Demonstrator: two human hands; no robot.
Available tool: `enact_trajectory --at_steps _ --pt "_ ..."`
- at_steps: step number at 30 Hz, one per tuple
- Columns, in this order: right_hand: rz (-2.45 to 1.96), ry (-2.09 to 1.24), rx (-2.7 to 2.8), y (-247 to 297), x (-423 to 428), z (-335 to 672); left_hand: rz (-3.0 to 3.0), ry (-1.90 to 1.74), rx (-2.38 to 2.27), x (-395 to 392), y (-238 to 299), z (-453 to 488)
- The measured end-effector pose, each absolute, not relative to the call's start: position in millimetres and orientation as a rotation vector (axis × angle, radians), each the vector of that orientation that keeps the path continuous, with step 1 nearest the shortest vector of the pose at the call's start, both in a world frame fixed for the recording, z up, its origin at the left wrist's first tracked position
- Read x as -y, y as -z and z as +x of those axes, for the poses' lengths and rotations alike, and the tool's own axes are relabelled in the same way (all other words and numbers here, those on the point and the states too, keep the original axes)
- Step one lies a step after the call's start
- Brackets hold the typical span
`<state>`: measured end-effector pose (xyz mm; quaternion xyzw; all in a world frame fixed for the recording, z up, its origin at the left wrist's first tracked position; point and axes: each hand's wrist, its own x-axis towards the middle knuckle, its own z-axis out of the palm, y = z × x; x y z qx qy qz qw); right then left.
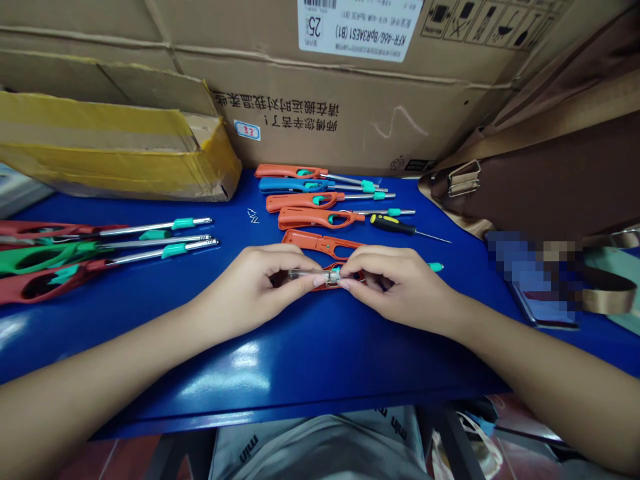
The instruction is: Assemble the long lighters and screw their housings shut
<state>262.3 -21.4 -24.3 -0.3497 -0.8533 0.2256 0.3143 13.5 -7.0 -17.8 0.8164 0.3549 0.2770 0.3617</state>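
Observation:
Between my two hands is a small clear lighter gas tank [303, 273] with a metallic-looking fitting at its right end. My left hand [265, 280] pinches the tank's body between thumb and fingers. At the fitting, my right hand [395, 280] has its fingertips closed, and a thin wire shows near them. Just behind my hands lies an orange lighter casing half [320, 243]. Another orange-red casing, with teal parts, sits under my fingers and is partly hidden by them.
Several long-necked lighters [305, 201] lie behind my hands, beside a black-yellow screwdriver [393, 223]. More lighters [55, 257] are at the left. Small screws [253, 217] lie on the blue table [310, 360]. Cardboard boxes [370, 100], a brown bag [555, 153] and a phone [545, 303] surround it.

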Motion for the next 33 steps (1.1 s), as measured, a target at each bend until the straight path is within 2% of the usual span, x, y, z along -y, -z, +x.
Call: enact_trajectory --at_steps 5,20,28,33 --pt "-0.944 -0.627 2.236 21.9 21.4 262.5 2.109 -0.718 -0.91 6.4 18.0 12.6" --pt "-0.851 -0.453 2.403 19.9 22.1 269.8 2.125 -0.706 -0.888 5.1 17.1 11.7" --pt "-0.852 -0.062 2.58 15.3 23.3 271.1 2.131 -0.665 -0.886 8.3 16.7 12.4" --pt "-0.819 -0.014 2.582 16.0 25.3 270.5 2.135 -0.668 -0.89 9.3 17.7 13.0"
